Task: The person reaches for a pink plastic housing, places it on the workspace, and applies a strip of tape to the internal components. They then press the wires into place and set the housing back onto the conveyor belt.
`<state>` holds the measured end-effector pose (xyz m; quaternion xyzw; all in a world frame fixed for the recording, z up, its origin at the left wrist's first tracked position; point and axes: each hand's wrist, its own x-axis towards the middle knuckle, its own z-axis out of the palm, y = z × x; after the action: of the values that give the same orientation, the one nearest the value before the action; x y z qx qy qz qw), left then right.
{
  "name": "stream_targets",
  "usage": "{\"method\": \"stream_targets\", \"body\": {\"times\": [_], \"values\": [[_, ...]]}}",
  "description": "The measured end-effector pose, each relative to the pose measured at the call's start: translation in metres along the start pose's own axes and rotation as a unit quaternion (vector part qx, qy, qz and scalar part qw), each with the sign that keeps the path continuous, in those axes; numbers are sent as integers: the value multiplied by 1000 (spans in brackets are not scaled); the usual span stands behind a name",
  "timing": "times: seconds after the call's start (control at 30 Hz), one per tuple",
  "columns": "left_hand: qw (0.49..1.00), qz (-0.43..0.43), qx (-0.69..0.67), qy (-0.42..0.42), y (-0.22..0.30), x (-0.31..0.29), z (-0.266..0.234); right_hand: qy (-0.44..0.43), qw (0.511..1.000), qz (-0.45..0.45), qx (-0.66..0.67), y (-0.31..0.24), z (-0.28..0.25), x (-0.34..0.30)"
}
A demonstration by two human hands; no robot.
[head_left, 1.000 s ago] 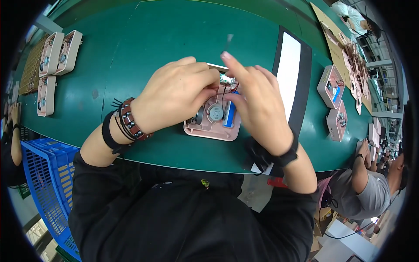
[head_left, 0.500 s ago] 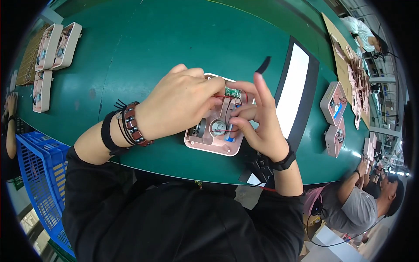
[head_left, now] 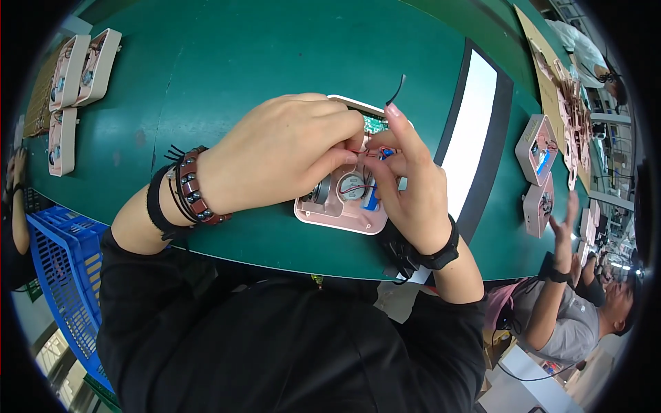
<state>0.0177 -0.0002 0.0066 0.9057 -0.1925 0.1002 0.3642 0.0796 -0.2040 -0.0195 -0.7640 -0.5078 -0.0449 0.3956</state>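
An open pale pink plastic housing [head_left: 337, 219] lies on the green table before me, holding a round silver motor-like part [head_left: 352, 186], a blue part [head_left: 372, 201] and a green circuit board [head_left: 375, 124]. My left hand [head_left: 289, 153] reaches over its left side, thumb and fingers pinched at a thin red wire. Against those fingertips, my right hand [head_left: 413, 180] pinches at the same wires with thumb and finger. A short black strip [head_left: 397, 89] sticks up from a raised fingertip of the right hand. Exactly what lies between the fingertips is mostly hidden.
Several similar pink housings [head_left: 62, 141] stand at the far left, and two more [head_left: 537, 148] at the right. A white strip with black borders [head_left: 475, 103] lies right of my hands. A blue crate [head_left: 65, 255] is at lower left; a co-worker [head_left: 564, 316] sits at right.
Both hands have come together over the housing, fingertips now meeting near the circuit board. The black strip has turned edge-on. The co-worker at right has raised a hand.
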Motion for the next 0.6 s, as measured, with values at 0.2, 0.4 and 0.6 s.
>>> {"method": "stream_targets", "body": {"times": [0.2, 0.4, 0.6], "values": [[1000, 15, -7, 1, 0, 0, 3, -4, 997, 16, 69, 2, 0, 1], [987, 85, 128, 41, 0, -2, 7, 15, 997, 43, 62, -1, 2, 1], [986, 66, 146, 41, 0, -5, 12, 15, 1000, -1, -7, 2, 2, -1]]}}
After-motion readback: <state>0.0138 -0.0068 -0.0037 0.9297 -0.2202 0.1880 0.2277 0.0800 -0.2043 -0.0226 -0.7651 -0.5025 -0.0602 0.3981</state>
